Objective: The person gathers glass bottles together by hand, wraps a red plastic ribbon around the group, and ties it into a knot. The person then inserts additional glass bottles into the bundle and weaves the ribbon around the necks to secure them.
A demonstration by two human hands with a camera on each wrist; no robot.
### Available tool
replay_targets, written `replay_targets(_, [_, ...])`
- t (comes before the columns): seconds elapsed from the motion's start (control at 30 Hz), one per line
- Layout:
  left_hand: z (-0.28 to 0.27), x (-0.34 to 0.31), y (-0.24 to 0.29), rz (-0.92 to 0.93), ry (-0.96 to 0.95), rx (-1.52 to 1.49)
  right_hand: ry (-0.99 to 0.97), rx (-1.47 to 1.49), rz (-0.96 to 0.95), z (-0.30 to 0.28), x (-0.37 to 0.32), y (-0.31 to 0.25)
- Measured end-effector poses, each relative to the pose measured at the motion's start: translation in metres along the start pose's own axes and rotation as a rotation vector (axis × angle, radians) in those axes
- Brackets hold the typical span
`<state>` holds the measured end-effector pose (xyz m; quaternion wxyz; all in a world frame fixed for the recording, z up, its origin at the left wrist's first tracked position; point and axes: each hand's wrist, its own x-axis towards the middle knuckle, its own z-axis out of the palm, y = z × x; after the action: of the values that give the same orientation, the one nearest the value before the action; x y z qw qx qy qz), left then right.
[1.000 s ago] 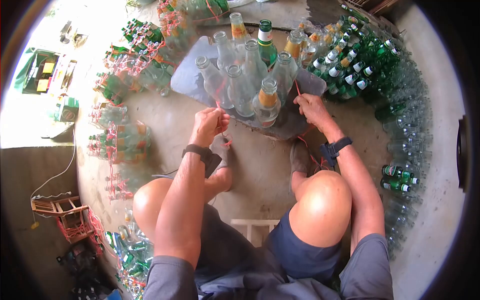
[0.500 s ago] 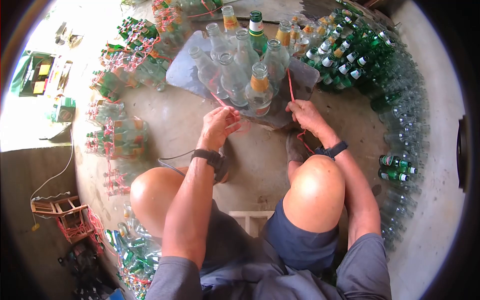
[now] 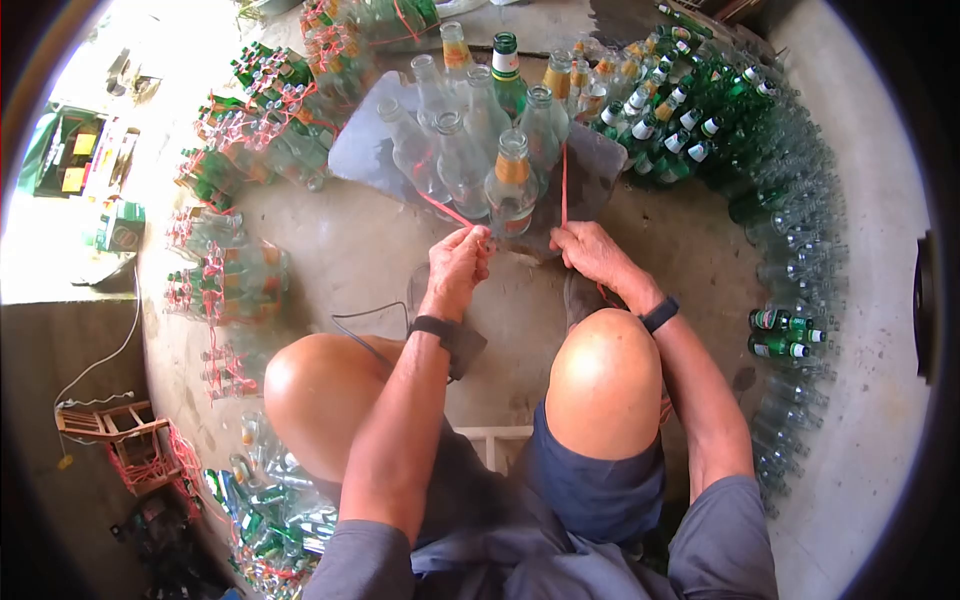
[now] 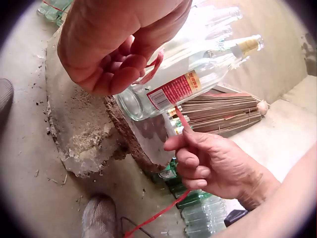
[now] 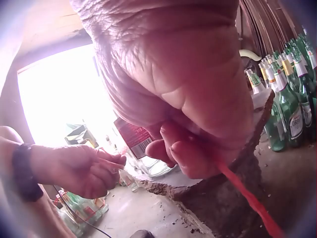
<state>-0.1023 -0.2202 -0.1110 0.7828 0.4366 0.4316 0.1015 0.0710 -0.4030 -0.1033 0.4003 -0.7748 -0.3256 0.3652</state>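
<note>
A cluster of upright bottles, mostly clear with one green, stands on a stone slab [image 3: 355,150]. Red twine [image 3: 565,185] runs from both sides of the cluster to the two hands. The left hand [image 3: 458,268] pinches one length near the slab's front edge; the right hand [image 3: 600,258] pinches the other, pulled straight. In the left wrist view the right hand [image 4: 218,163] holds twine between thumb and forefinger beside a labelled bottle [image 4: 173,91], and a loose tail hangs below. The right wrist view shows the left hand [image 5: 79,168] with curled fingers around its strand.
Bundles of bottles tied with red twine [image 3: 230,285] line the left side. Many green and clear bottles [image 3: 670,120] stand at the right, along the wall. A small wooden stool [image 3: 140,440] holding red twine is at the lower left. Both knees flank the forearms.
Both hands have drawn closer together in front of the bottles and lower, each still pinching its twine. The left hand's strand now stretches diagonally across the front of the cluster.
</note>
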Motion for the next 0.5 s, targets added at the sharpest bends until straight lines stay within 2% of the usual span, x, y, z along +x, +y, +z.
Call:
replay_targets(0.13, [0.001,0.004,-0.005,0.087,0.002,0.009,0.019,0.0,0.0,-0.001,-0.003,-0.004])
replay_targets(0.2, [0.002,0.001,-0.007,0.09,0.004,0.05,0.056,0.009,0.064,-0.005,-0.005,-0.009])
replay_targets(0.33, [0.002,-0.004,-0.01,0.125,-0.028,0.037,0.082,0.026,0.119,-0.026,-0.02,-0.025])
replay_targets(0.43, [0.003,-0.005,-0.011,0.143,-0.011,0.048,0.151,-0.007,0.158,-0.044,-0.025,-0.016])
replay_targets(0.5, [0.004,-0.005,-0.012,0.145,-0.011,0.039,0.298,-0.249,-0.11,-0.054,-0.029,-0.01])
